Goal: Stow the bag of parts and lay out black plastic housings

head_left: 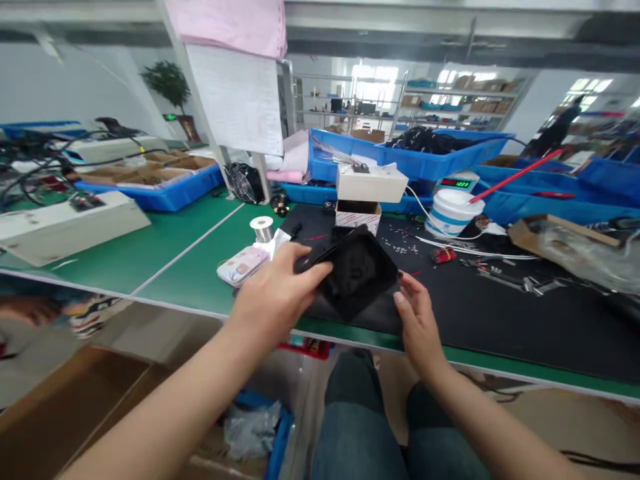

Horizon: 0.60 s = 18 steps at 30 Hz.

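Note:
Between my hands, a black open box-like housing [357, 270] is held tilted above the black mat, its hollow inside facing me. My left hand [280, 287] grips its left edge, thumb on the near rim and fingers behind. At the right corner, the fingertips of my right hand [417, 313] pinch something small and dark at the edge; I cannot make out whether it is part of the housing. A spool of solder wire [263, 230] and a pale patterned case [243, 265] lie left of the housing. Behind it is a small white carton [357, 217].
White tub [450, 213] with a red stick stands at the back right, near loose tools [520, 280] and small scattered parts [403, 248]. Blue bins [390, 160] line the back. A cardboard box [75, 407] sits below left. Another person's hand [30, 310] shows at far left.

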Available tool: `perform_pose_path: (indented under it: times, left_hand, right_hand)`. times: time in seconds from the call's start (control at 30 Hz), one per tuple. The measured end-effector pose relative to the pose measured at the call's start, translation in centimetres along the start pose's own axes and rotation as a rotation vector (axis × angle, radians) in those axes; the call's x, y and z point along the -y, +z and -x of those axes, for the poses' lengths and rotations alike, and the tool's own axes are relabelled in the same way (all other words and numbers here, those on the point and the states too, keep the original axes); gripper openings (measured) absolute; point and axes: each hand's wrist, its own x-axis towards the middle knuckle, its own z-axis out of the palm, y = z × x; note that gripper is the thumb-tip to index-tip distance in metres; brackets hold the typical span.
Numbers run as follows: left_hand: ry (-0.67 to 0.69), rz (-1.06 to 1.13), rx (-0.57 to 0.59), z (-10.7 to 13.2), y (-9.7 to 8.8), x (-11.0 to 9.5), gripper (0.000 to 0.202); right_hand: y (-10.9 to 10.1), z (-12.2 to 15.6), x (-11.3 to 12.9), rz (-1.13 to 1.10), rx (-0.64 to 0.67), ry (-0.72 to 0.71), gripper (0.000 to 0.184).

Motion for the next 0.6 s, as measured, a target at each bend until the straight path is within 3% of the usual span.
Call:
perform_pose_path:
  times: [0.07, 0.13, 0.3, 0.4, 0.47, 0.53, 0.6]
  left_hand:
    - [0.065, -0.148, 0.049, -4.9, 1.8, -2.3, 0.033]
    - [0.027, -0.174, 0.091, -8.4, 3.9, -4.0, 0.034]
    - [-0.016, -0.127, 0.173, -12.2, 8.6, -5.5, 0.033]
    - [0.004, -0.022, 0.253, -12.5, 9.5, -5.6, 0.041]
    - [0.015, 0.046, 0.281, -11.8, 8.9, -5.3, 0.043]
    - [0.024, 0.131, 0.214, -9.9, 7.0, -4.2, 0.043]
    - [0.056, 0.283, 0.022, -6.4, 4.2, -1.8, 0.04]
  right_hand:
    - [-0.3, -0.2, -0.3, -0.039, -0.034, 0.046, 0.04]
    - [-0.4, -0.3, -0.4, -0.015, -0.011, 0.003, 0.04]
    - [-0.2, -0.4, -0.1, 0.12, 0.069, -0.082, 0.038]
    - [0.4, -0.8, -0.2, 0.217, 0.107, -0.099, 0.039]
    - [0.4, -1.4, -0.3, 0.29, 0.129, -0.127, 0.044]
    - [-0.2, -2.5, -0.4, 0.382, 0.148, -0.148, 0.053]
    - [-1.0, -4.0, -0.7, 0.514, 0.213, -0.088, 0.061]
